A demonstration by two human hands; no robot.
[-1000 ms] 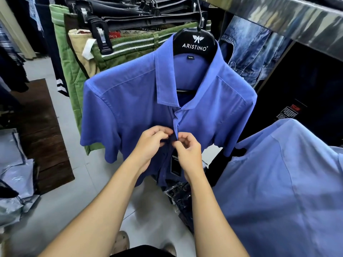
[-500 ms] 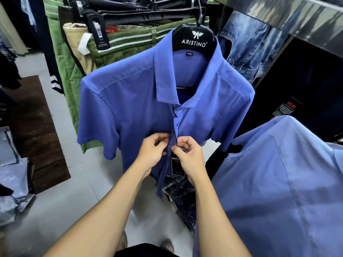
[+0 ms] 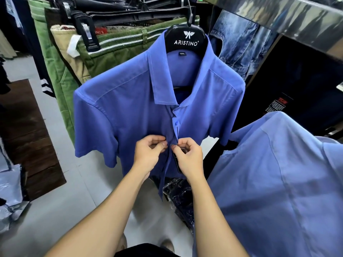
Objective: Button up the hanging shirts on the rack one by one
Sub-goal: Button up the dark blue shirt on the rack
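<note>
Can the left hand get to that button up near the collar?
Probably yes. The button sits bare on the blue shirt, just above the left hand, with nothing between them. That hand is pinching the shirt's front edge, so it must let go first.

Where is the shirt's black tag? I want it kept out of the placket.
In the head view, the black tag hangs centre frame, just under the right hand, on the blue shirt.

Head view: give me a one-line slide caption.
Both hands, left and right, pinch the placket of a blue shirt hanging on a black hanger, one button already fastened above.
</note>
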